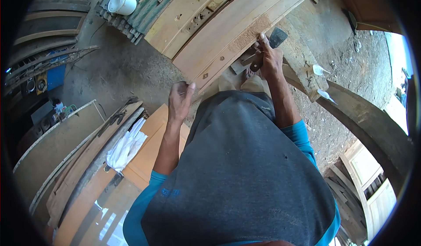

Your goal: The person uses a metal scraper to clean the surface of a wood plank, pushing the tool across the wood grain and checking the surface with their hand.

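A long pale wooden board (210, 48) lies slantwise in front of me, with a patch of sawdust-like brown grains (254, 32) along its near edge. My right hand (270, 61) is at that edge, closed on a putty knife. The putty knife (278, 37) has a wide dark blade pointing up and away, and its brown handle shows below my fingers. Beside the board's near left corner is my left hand (179, 102), its fingers curled in and its thumb up. Whatever those fingers hold, if anything, is hidden in shadow.
Right of the board stands a rough timber piece (302, 64) with two white-nozzled items on it. A long curved beam (364, 118) runs beyond. A white bucket (122, 3) sits on corrugated sheets at far left. Panels and a white cloth (127, 146) lean at my left.
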A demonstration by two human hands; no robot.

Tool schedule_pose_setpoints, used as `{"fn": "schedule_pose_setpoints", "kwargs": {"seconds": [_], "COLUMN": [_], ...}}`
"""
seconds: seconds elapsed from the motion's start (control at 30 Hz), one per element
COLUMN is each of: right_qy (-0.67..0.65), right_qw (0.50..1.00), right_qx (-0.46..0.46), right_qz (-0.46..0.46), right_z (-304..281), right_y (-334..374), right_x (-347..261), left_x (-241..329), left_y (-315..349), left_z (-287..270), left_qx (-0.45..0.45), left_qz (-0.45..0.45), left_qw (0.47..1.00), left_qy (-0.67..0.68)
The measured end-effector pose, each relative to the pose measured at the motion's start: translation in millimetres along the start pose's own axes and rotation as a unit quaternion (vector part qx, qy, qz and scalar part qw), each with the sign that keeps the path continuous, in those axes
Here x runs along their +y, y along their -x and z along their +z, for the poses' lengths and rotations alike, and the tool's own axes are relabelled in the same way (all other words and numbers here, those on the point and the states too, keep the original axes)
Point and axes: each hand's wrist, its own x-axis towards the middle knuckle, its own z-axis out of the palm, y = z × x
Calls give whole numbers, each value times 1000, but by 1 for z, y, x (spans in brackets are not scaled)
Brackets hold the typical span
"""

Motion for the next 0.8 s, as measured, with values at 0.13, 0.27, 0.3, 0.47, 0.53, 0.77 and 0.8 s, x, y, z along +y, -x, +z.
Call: {"fn": "schedule_pose_setpoints", "kwargs": {"seconds": [0.13,0.27,0.3,0.47,0.53,0.77,0.8], "right_qy": [13,18,30,47,40,14,12], "right_qw": [1000,1000,999,998,998,999,1000], "right_qx": [4,11,13,7,10,5,10], "right_qz": [4,-20,-22,-39,-54,-38,-20], "right_z": [2,-4,-5,-6,-6,-16,-19], "right_y": [3,-7,-8,-9,-13,-3,2], "right_x": [2,13,13,16,21,18,15], "left_x": [-31,-16,-14,-5,-1,1,-2], "left_y": [-37,-38,-38,-34,-33,-19,-16], "left_z": [5,15,14,11,11,20,23], "left_qx": [-161,-179,-192,-219,-213,-210,-215], "left_qz": [-83,-98,-104,-99,-96,-96,-96], "left_qw": [970,931,924,909,913,916,913], "left_qy": [163,301,315,341,334,328,333]}}
